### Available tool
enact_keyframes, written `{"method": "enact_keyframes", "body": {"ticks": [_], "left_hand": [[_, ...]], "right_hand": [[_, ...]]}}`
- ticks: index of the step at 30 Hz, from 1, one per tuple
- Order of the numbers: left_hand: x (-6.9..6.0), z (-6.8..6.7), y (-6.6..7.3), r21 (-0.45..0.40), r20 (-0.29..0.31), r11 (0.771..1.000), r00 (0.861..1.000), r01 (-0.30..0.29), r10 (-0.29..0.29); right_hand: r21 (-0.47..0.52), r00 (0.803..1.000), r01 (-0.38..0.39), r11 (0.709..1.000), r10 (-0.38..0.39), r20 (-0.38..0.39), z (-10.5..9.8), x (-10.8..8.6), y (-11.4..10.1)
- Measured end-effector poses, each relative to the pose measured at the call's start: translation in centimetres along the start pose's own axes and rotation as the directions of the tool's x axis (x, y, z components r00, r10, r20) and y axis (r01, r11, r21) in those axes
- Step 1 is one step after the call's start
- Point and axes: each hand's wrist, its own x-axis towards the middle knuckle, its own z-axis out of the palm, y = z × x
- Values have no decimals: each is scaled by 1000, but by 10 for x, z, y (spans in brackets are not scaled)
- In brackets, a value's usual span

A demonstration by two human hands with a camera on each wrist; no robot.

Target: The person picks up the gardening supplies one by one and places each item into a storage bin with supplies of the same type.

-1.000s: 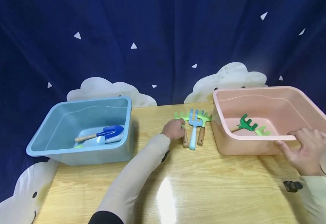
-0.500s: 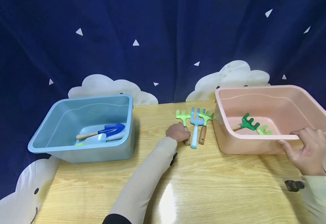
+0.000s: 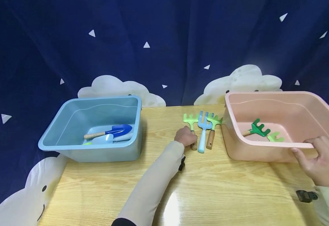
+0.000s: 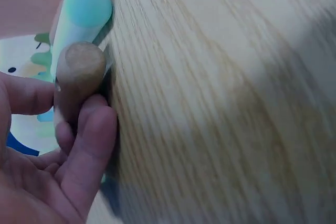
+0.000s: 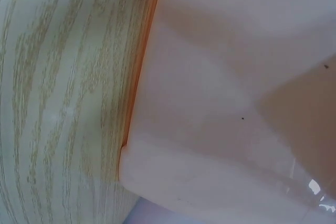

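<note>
In the head view my left hand (image 3: 185, 136) pinches the wooden handle of a light green hand rake (image 3: 191, 119) lying on the table. The left wrist view shows thumb and fingers on either side of that wooden handle (image 4: 77, 74), low over the wood. Just to its right lies a light blue hand fork (image 3: 202, 135), then a second light green rake (image 3: 213, 121) with a brown handle. My right hand (image 3: 324, 160) grips the front rim of the pink bin (image 3: 263, 143), thumb outside and fingers over the edge. Only the bin's wall (image 5: 210, 108) and the table show in the right wrist view.
Inside the pink bin lie a dark green rake (image 3: 259, 128) and a light green one (image 3: 275, 137). At left stands a blue bin (image 3: 82, 147) holding a dark blue trowel (image 3: 120, 130) and light blue tools. A dark blue curtain (image 3: 164, 37) hangs behind the table.
My left hand has moved slightly down the green rake's handle toward its end, uncovering more of the rake's head. The right hand keeps its grip on the pink rim. The whole view has shifted.
</note>
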Motion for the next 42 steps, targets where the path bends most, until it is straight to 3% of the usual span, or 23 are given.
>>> {"method": "enact_keyframes", "body": {"ticks": [6, 13, 21, 24, 29, 31, 35, 42], "left_hand": [[-1, -1, 0, -97, -2, 995, 1000, 22, -22], [-3, -4, 0, -139, -9, 990, 999, 29, -30], [-1, -12, 1, -215, -37, 977, 999, -10, 2], [-1, -14, -2, -355, 3, 935, 1000, 12, -12], [4, -14, -13, -601, 150, 797, 988, 60, 39], [7, -14, -17, -645, 182, 761, 981, 72, 61], [10, -15, -24, -684, 217, 724, 973, 93, 80], [10, -17, -28, -681, 273, 716, 960, 152, 55]], "right_hand": [[-30, 1000, -9, 1000, 10, 20, -3, -2, -2], [-67, 999, 16, 998, -13, 44, -3, -5, 0], [-70, 998, 7, 998, -3, 56, -5, -5, 1], [-69, 998, 16, 997, -12, 56, -5, -4, 1], [-71, 998, 28, 997, -24, 49, -3, -4, 0], [-64, 999, 25, 998, -22, 42, -2, -4, 0], [-65, 998, 15, 998, -11, 56, -3, -3, 0], [-66, 999, 14, 998, -11, 38, -5, -3, -2]]}}
